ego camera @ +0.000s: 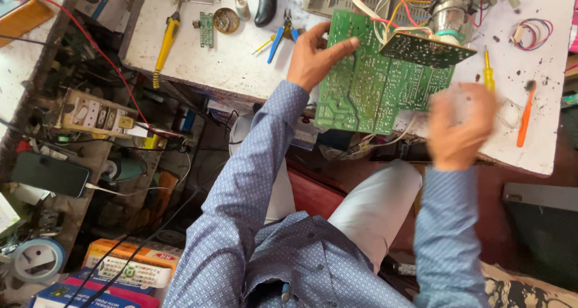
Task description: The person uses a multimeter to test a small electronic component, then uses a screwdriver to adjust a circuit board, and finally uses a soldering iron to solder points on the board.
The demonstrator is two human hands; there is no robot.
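Left hand (314, 58) grips a large green circuit board (367, 85) by its edge over the white workbench (198, 67); blurred right hand (460, 124) looks loosely curled, grasp unclear; steadying the board near its wired end would likely help.

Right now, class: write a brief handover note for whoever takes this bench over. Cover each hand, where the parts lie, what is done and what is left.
Left hand: grips the large green circuit board by its left edge, solder side up, over the white workbench.
Right hand: blurred in motion near the board's right edge; whether it holds anything cannot be told.
Smaller wired board lies above it.
Yellow screwdriver, orange tool, blue-handled pliers lie unused.
Done, left: cannot tell.
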